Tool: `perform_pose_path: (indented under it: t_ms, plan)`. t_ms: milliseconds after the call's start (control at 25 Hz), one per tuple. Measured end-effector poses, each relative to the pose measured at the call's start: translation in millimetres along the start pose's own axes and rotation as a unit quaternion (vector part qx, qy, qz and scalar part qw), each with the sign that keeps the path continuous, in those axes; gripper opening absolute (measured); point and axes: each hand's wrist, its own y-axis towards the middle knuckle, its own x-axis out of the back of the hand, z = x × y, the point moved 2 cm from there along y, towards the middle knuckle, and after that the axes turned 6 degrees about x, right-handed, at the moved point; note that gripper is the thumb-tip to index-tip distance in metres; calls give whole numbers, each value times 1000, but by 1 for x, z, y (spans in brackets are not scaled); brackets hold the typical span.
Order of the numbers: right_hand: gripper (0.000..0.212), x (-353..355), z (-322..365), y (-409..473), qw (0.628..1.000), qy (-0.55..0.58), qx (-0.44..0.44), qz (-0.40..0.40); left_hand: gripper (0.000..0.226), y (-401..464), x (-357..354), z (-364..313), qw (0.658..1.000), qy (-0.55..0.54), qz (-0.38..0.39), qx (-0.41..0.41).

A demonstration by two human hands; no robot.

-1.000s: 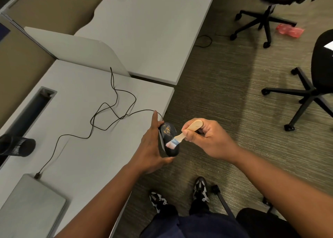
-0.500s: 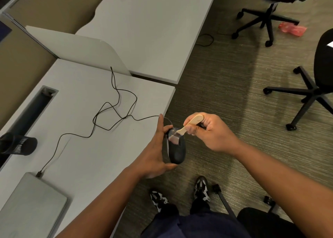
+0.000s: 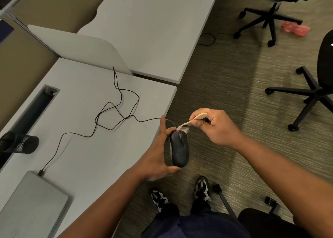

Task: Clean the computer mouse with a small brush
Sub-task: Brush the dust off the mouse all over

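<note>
My left hand [image 3: 158,153] grips a black wired computer mouse [image 3: 179,150] off the desk's right edge, over the carpet, its top side facing up. My right hand [image 3: 214,128] pinches the wooden handle of a small brush [image 3: 193,120]. The brush's pale bristles rest on the mouse's front end, near the cable exit. The mouse's thin black cable [image 3: 115,115] loops across the grey desk [image 3: 81,147] to a closed laptop.
A closed grey laptop [image 3: 32,205] lies at the desk's near left corner. A black mesh cup [image 3: 19,142] lies on its side at the left. Two office chairs [image 3: 317,86] stand on the carpet to the right. My shoes [image 3: 201,187] are below.
The mouse has turned from underside-up to top-up in my left hand. The brush has moved from the mouse's middle up to its front end.
</note>
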Motion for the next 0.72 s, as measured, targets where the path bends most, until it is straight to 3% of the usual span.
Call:
perform_pose_path:
  t_ms: [120,360,480,720]
  plan:
    - [8,0,-5,-3,999,-1,-11,-37,162,0,1,1,1000,-6,-2,4]
    - [7,-4,1,-4,977,163,-83,-110,164,0,2,2,1000,-8,-2,13]
    - [18,-14,6,-5,973,169,-106,-112,165,-1,1,-2,1000,-3,-6,5]
    - [9,-28,9,-7,978,127,-113,-125,164,-4,1,-10,1000,12,3,7]
